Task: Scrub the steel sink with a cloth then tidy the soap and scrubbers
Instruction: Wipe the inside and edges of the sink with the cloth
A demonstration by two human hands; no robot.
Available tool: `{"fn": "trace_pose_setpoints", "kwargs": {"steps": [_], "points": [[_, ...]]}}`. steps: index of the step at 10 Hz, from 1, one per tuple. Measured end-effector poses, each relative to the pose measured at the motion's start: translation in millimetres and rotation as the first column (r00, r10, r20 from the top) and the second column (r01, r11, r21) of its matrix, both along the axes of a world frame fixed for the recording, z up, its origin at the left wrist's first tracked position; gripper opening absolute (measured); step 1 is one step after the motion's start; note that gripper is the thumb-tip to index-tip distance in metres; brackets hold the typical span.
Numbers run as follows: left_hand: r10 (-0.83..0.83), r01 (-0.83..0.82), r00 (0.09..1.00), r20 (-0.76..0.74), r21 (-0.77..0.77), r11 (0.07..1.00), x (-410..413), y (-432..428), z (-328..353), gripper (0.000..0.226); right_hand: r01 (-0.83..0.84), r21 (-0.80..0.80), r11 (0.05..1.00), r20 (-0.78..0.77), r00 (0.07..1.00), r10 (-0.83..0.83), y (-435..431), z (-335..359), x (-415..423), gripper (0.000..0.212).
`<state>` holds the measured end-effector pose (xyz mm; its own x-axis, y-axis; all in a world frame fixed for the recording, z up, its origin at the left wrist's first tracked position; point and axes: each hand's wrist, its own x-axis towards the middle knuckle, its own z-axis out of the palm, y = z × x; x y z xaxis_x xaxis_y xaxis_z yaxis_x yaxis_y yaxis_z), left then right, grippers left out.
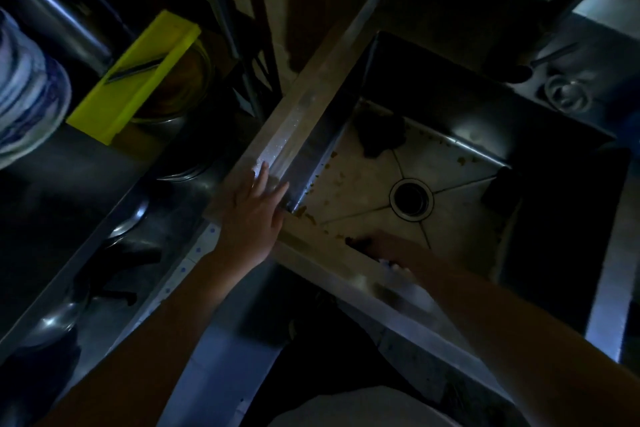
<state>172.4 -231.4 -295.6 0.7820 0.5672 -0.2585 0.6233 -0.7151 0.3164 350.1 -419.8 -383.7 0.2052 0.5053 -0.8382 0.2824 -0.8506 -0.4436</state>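
Pretty dark shot, looking straight down at a steel sink (304,107) that sits at an angle in the view. The person's left hand (254,208) lies flat on the sink's rim right at the near-left corner. Its fingers are straight and spread a bit, pointing along the wet left rim, and it isn't gripping anything.

The right hand (388,250) reaches over the near edge and down into the basin, close to the near wall. It's motion-blurred and in shadow, so honestly you can't tell if it's open or closed around something. There's a dark smudge just past its fingers, but that's too murky to name.

On the sink floor, the drain (411,199) sits in the middle with creases running out to the corners. A dark wad (381,135) lies near the far-left corner of the floor, maybe a cloth or a scrubber, too dark to say. A dark block (498,185) sits against the right wall near the far-right corner. Brown bits (308,210) are scattered along the left wall and the near-left corner of the floor.

Off to the left of the sink, a yellow board (135,80) rests tilted over a bowl, with blue-and-white plates (24,87) beyond it. A glass (568,95) stands past the sink's far-right corner.
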Motion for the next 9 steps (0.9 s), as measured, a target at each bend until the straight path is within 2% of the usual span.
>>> {"fn": "trace_pose_setpoints", "kwargs": {"steps": [1, 2, 3, 4, 5, 6, 7, 8, 9], "points": [[-0.074, 0.074, 0.997, 0.000, 0.028, 0.997, -9.5, -12.6, -1.9, 0.046, -0.028, 0.068, 0.997, -0.028, 0.999, 0.030, 62.0, 37.8, -19.5, 0.039], [-0.103, 0.101, 0.994, 0.024, 0.051, 0.994, -16.3, -20.9, -0.3, 0.051, -0.078, 0.158, 0.984, -0.005, 0.997, 0.080, 107.9, 39.1, -23.5, 0.036], [-0.120, 0.122, 0.992, -0.040, 0.052, 0.991, -21.1, -29.7, -4.2, 0.048, -0.050, 0.133, 0.990, -0.005, 0.999, 0.051, 116.8, 50.2, -27.6, 0.038], [-0.061, 0.063, 0.997, -0.049, 0.048, 0.997, -20.1, -41.5, -7.2, 0.043, -0.014, 0.109, 0.994, -0.034, 0.999, 0.017, 72.9, 49.1, -20.9, 0.040], [-0.009, 0.010, 0.999, -0.036, 0.020, 1.000, -15.5, -57.5, -6.4, 0.039, -0.027, 0.036, 0.999, 0.032, 0.999, 0.026, 11.3, 50.0, -6.7, 0.025], [-0.002, 0.002, 1.000, 0.008, 0.008, 1.000, -10.2, -70.7, -7.4, 0.035, -0.038, -0.124, 0.992, 0.061, 0.997, 0.046, -60.1, 47.1, 7.9, 0.042], [0.038, -0.037, 0.999, 0.032, -0.013, 0.999, -4.4, -78.6, -6.7, 0.035, 0.023, -0.163, 0.986, 0.079, 0.997, -0.010, -106.0, 49.7, 20.0, 0.050], [0.039, -0.039, 0.999, 0.031, -0.005, 0.999, 0.1, -84.4, -5.2, 0.036, 0.104, -0.004, 0.995, 0.096, 0.990, -0.103, -113.9, 55.3, 21.2, 0.035], [0.065, -0.065, 0.997, 0.047, -0.016, 0.998, 3.5, -86.5, -3.3, 0.036, 0.176, 0.208, 0.962, 0.098, 0.975, -0.200, -104.3, 62.6, 10.7, 0.030]]}}
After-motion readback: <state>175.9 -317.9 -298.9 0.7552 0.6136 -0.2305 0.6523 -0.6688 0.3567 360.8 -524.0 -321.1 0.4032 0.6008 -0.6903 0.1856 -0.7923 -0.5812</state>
